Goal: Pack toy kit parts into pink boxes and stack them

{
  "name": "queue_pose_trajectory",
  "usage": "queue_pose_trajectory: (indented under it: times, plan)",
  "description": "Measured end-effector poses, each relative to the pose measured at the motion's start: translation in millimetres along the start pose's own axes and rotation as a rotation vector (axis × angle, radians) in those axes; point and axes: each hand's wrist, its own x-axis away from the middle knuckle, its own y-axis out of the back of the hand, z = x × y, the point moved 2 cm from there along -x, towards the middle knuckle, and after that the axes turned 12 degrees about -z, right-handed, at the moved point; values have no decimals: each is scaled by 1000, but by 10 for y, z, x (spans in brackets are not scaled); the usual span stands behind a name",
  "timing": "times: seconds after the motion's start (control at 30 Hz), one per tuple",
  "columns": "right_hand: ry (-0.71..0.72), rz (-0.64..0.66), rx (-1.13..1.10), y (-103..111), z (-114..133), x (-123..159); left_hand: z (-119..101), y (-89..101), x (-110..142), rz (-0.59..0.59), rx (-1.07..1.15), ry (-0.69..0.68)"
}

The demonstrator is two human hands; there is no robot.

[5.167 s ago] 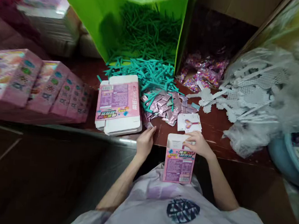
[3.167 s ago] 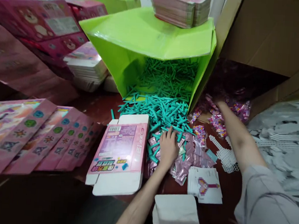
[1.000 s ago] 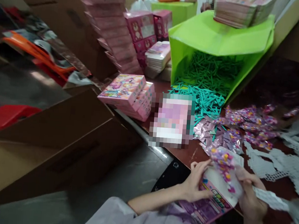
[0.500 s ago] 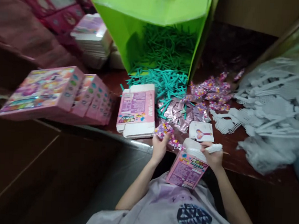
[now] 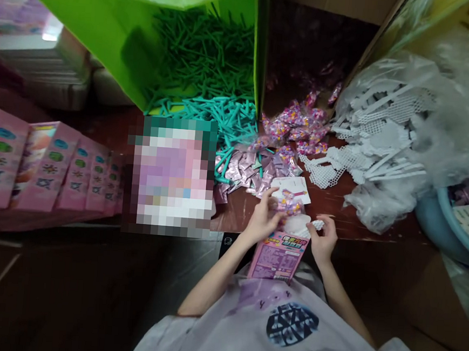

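Observation:
A pink and purple box (image 5: 279,259) stands upright against my shirt, its upper end open with a white flap raised. My left hand (image 5: 262,221) is closed on a small clear bag of colourful pieces (image 5: 289,206), just above the box opening. At the right side of that opening, my right hand (image 5: 323,239) pinches a white perforated plastic piece (image 5: 317,224); its lower part is hidden by the box. Just beyond the bag, a white card (image 5: 296,187) with a pink wand picture lies on the table.
Teal sticks (image 5: 227,115) spill from a green bin (image 5: 259,53). Silvery-pink sachets (image 5: 245,171) and bagged colourful pieces (image 5: 295,121) lie nearby. White perforated parts (image 5: 384,128) fill plastic at right, near a blue basin (image 5: 442,213). Pink boxes (image 5: 44,166) line the left; a pixelated patch covers something beside them.
My left hand has brought the bag of colourful pieces rightward to the box opening. The white piece in my right hand sits lower, at the opening. The view has shifted right.

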Motion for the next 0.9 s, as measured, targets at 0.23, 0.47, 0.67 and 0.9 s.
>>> queue_pose_trajectory:
  times: [0.23,0.47,0.67,0.9]
  plan:
    - [436,379,213,-129,199,158,24,200,178,102,-548,-311]
    - [-126,-19,-149,-223,212,392,198,197,575,-261,49,-26]
    - [-547,130,-449,-273,337,461,126,285,789,-239,587,436]
    - [-422,638,-467,-226,239,549,335,471,924,-210,452,211]
